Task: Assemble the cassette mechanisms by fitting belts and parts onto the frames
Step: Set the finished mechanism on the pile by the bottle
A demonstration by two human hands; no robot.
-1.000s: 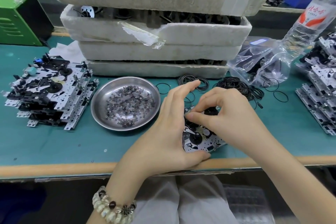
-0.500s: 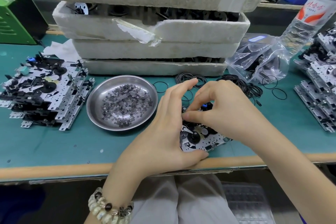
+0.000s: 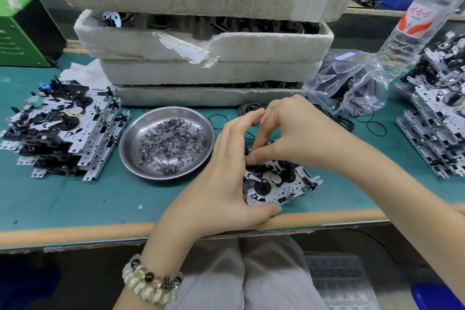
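A metal cassette mechanism frame [image 3: 284, 186] with black wheels lies near the table's front edge. My left hand [image 3: 224, 173] holds its left side, thumb along the near edge, fingers arched over the top. My right hand [image 3: 294, 133] hovers over the frame's far part, thumb and fingers pinching something small there; what it pinches is hidden. Loose black belts [image 3: 254, 107] lie just behind my hands.
A steel dish of small washers [image 3: 166, 143] sits left of the hands. Stacked frames [image 3: 63, 133] lie at far left, another stack [image 3: 437, 128] at right. Foam trays [image 3: 201, 40] stand behind, with a plastic bag [image 3: 349, 83] and water bottle [image 3: 422, 15] at back right.
My right hand's fingers have closed in tighter over the frame's far part, meeting my left fingertips. The frame has stayed in place.
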